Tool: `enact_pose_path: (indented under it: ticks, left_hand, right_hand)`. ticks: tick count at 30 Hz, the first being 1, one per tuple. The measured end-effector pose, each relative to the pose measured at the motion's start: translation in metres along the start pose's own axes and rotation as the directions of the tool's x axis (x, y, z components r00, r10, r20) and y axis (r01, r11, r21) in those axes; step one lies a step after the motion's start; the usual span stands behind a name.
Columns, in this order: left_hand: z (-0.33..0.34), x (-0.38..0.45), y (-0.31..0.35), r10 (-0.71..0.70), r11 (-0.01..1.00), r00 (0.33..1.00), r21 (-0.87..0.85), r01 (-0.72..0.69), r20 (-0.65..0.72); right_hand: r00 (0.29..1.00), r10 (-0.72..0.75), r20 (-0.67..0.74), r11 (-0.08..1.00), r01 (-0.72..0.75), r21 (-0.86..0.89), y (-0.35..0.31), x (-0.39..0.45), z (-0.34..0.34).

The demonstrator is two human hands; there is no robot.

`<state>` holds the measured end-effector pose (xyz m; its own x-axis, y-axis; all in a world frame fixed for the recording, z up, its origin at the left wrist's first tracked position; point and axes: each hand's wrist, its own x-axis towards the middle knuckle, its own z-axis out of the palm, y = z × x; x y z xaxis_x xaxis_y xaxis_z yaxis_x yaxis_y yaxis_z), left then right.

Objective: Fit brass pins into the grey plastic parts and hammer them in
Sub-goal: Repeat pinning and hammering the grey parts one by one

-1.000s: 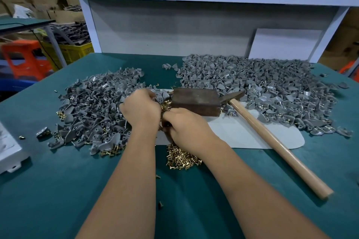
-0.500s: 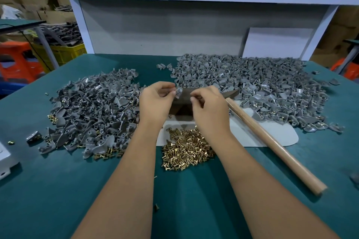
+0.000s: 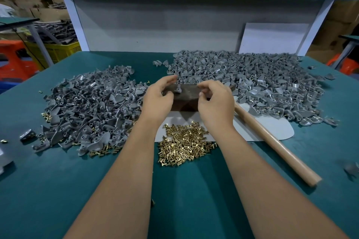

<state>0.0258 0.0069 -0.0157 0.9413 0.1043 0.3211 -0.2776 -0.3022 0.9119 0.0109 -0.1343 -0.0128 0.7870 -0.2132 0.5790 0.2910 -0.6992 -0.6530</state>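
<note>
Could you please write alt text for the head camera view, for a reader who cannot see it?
Two bare hands, left and right, hover over a grey plastic part on a dark metal block. Brass pins lie nearer; grey parts are heaped at either side, a hammer handle right.

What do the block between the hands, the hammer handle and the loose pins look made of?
Block: probably steel, dull dark brown, maybe rusty.
Hammer handle: wood, pale tan, smooth, faint grain.
Pins: brass by their shiny yellow glint.
</note>
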Motion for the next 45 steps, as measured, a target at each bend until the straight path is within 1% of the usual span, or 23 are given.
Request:
enact_pose_path:
  ticks: [2, 4, 6, 10, 13, 15, 18, 19, 21, 23, 28, 33, 37, 45]
  left_hand:
    - [0.002, 0.000, -0.001, -0.013, 1.000, 1.000, -0.027, 0.014, 0.026]
    - [0.002, -0.001, -0.002, -0.035, 0.999, 0.999, -0.034, 0.034, -0.009]
    - [0.002, 0.000, -0.004, -0.065, 0.997, 0.996, -0.036, 0.062, -0.066]
    - [-0.001, 0.002, -0.008, -0.115, 0.992, 0.981, -0.068, 0.106, -0.158]
    - [-0.001, 0.002, -0.009, -0.115, 0.993, 0.978, -0.049, 0.108, -0.175]
    - [0.000, 0.004, -0.010, -0.087, 0.996, 0.985, -0.010, 0.087, -0.151]
    - [0.001, 0.007, -0.010, -0.039, 0.996, 0.997, 0.079, 0.044, -0.064]
    - [0.001, 0.007, -0.008, -0.029, 0.996, 0.999, 0.084, 0.031, -0.026]
    - [0.003, 0.006, -0.006, -0.032, 0.999, 0.999, 0.040, 0.030, 0.044]
    - [0.004, 0.004, -0.004, -0.045, 0.999, 0.996, 0.008, 0.045, 0.078]
    - [0.002, 0.000, -0.002, -0.011, 1.000, 1.000, 0.027, 0.010, 0.025]
    - [0.004, -0.004, -0.001, -0.022, 0.998, 1.000, 0.062, 0.022, 0.006]
    - [0.002, -0.003, 0.005, -0.047, 0.999, 0.999, 0.013, 0.048, -0.027]
    - [0.004, -0.007, 0.006, -0.022, 1.000, 1.000, -0.021, 0.022, 0.015]
  right_hand:
    - [0.999, 0.037, -0.002, 0.998, -0.037, 0.047, 0.002, 0.000, 0.002]
    - [0.997, 0.080, 0.009, 0.989, -0.080, 0.128, 0.003, 0.000, 0.002]
    - [0.995, 0.097, 0.004, 0.983, -0.096, 0.158, 0.005, 0.000, 0.001]
    - [0.994, 0.110, 0.006, 0.980, -0.109, 0.167, 0.004, 0.000, 0.001]
    - [0.995, 0.096, 0.003, 0.985, -0.095, 0.140, 0.004, 0.000, 0.001]
    - [0.996, 0.085, 0.007, 0.989, -0.085, 0.122, 0.004, -0.001, 0.001]
    - [0.998, 0.064, 0.007, 0.995, -0.065, 0.073, 0.002, -0.002, 0.001]
    - [0.998, 0.055, 0.003, 0.997, -0.055, 0.045, 0.002, -0.003, 0.001]
    - [0.999, 0.046, -0.007, 0.999, -0.046, -0.013, 0.001, -0.004, 0.001]
    - [0.999, 0.052, -0.008, 0.998, -0.052, -0.026, 0.000, -0.004, 0.000]
    - [0.999, 0.035, 0.015, 0.999, -0.035, -0.007, -0.002, -0.004, -0.002]
    - [1.000, -0.007, 0.026, 1.000, 0.007, 0.027, -0.003, -0.006, 0.000]
    - [0.999, -0.013, 0.037, 0.999, 0.011, 0.052, -0.005, -0.006, 0.000]
    - [0.999, 0.013, 0.029, 0.972, -0.019, 0.233, -0.007, -0.004, 0.000]
